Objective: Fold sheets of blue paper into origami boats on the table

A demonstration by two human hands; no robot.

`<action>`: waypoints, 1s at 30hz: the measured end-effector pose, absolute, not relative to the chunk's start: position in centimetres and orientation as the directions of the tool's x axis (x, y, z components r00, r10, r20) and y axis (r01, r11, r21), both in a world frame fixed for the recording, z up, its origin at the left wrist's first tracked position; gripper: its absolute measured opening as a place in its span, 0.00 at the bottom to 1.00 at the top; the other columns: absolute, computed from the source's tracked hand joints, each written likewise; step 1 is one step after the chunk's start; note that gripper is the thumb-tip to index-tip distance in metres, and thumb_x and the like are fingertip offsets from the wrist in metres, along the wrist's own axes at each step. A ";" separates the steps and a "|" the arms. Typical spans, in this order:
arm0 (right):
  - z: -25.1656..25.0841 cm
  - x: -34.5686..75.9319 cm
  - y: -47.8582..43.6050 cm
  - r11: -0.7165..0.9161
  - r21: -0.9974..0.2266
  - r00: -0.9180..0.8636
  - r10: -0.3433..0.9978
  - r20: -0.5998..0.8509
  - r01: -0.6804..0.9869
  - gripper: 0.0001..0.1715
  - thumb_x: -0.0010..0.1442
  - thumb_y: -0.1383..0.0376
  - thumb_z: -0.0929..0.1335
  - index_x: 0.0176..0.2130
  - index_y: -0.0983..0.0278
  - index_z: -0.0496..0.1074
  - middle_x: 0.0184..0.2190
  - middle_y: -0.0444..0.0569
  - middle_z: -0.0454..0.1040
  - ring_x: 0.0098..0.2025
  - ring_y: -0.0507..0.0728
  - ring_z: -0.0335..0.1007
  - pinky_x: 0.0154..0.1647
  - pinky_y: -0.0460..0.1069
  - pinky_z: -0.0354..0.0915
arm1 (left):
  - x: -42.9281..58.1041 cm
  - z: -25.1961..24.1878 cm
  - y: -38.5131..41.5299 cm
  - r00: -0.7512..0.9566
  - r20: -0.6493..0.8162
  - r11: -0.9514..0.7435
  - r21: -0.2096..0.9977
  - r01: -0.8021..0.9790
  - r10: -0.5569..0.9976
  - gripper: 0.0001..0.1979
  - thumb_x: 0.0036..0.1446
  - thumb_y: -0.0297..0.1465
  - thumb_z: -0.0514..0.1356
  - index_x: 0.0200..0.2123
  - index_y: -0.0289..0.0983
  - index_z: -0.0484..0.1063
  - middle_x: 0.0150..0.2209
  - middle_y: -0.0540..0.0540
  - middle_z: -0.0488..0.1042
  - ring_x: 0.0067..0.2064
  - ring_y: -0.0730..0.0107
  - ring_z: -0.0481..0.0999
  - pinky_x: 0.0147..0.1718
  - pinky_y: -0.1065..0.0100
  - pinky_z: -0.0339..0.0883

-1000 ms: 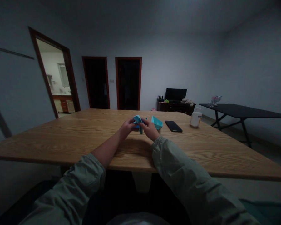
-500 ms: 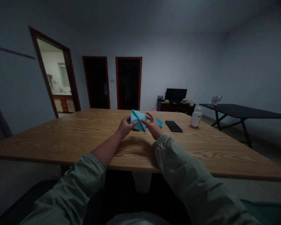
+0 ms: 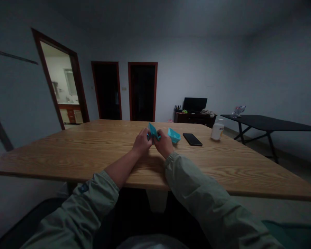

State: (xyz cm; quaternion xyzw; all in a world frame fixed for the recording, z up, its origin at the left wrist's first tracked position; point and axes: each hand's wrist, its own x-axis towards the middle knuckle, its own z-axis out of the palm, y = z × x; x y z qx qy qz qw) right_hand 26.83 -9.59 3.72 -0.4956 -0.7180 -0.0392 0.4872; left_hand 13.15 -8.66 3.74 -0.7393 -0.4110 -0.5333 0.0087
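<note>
Between my two hands is a folded sheet of blue paper (image 3: 152, 129), its pointed top sticking up above my fingers. My left hand (image 3: 142, 141) is closed on its left side, and my right hand (image 3: 163, 142) grips it from the right. My fingers cover much of the paper's lower part. Just beyond my right hand, a second blue paper piece, folded like an open box (image 3: 173, 136), rests on the wooden table (image 3: 93, 148).
A black phone (image 3: 192, 139) lies right of the paper box, with a white bottle (image 3: 217, 130) standing farther right. Past the table are a dark folding table (image 3: 269, 122) and a monitor (image 3: 195, 104) on a low cabinet.
My hands have come closer together, and the blue paper has gone from spread and facing me to narrow and upright. The paper box behind my right hand now shows more fully.
</note>
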 end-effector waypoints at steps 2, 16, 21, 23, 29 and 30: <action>3.8 27.0 -9.6 0.478 -0.425 -0.008 0.671 0.741 0.769 0.06 0.59 0.63 0.63 0.38 0.61 0.67 0.32 0.49 0.72 0.33 0.57 0.67 0.32 0.48 0.56 | 13.1 3.7 -8.6 0.092 0.805 -0.667 0.414 0.619 0.586 0.08 0.50 0.23 0.56 0.30 0.40 0.60 0.34 0.46 0.67 0.38 0.63 0.68 0.37 0.65 0.61; 2.6 33.3 -8.0 0.579 -0.271 -0.298 0.699 0.650 0.769 0.17 0.60 0.67 0.64 0.48 0.63 0.73 0.42 0.52 0.76 0.39 0.57 0.71 0.42 0.50 0.63 | 7.4 2.4 -6.2 0.302 0.585 -0.652 0.594 0.472 0.752 0.15 0.45 0.23 0.57 0.37 0.40 0.77 0.35 0.47 0.76 0.34 0.66 0.72 0.37 0.67 0.65; 0.6 35.3 -7.9 0.745 -0.174 -0.658 0.655 0.371 0.644 0.15 0.57 0.58 0.69 0.42 0.62 0.79 0.46 0.53 0.77 0.48 0.61 0.72 0.53 0.54 0.62 | 6.6 0.6 -6.0 0.539 0.315 -0.597 0.628 0.499 0.781 0.09 0.42 0.35 0.67 0.30 0.42 0.80 0.32 0.46 0.78 0.33 0.65 0.73 0.32 0.70 0.64; 0.3 35.7 -7.9 0.749 -0.226 -0.679 0.662 0.317 0.623 0.18 0.61 0.55 0.66 0.44 0.60 0.78 0.47 0.52 0.77 0.51 0.62 0.70 0.56 0.56 0.60 | 6.7 0.4 -5.8 0.544 0.303 -0.587 0.650 0.483 0.783 0.11 0.40 0.39 0.69 0.29 0.42 0.80 0.31 0.46 0.78 0.32 0.66 0.73 0.30 0.71 0.63; 0.5 36.0 -7.9 0.685 -0.174 -0.602 0.713 0.360 0.708 0.17 0.56 0.59 0.69 0.44 0.63 0.78 0.47 0.56 0.75 0.49 0.63 0.70 0.53 0.55 0.62 | 7.0 0.4 -5.4 0.518 0.341 -0.597 0.640 0.483 0.784 0.21 0.29 0.39 0.73 0.33 0.42 0.81 0.29 0.49 0.77 0.28 0.68 0.72 0.27 0.73 0.61; 0.6 35.9 -8.0 0.689 -0.139 -0.611 0.703 0.364 0.711 0.18 0.55 0.59 0.69 0.44 0.64 0.78 0.46 0.57 0.75 0.48 0.63 0.70 0.52 0.55 0.62 | 7.0 0.4 -5.4 0.518 0.328 -0.590 0.635 0.498 0.790 0.22 0.30 0.39 0.73 0.34 0.42 0.81 0.29 0.49 0.76 0.28 0.68 0.72 0.27 0.73 0.61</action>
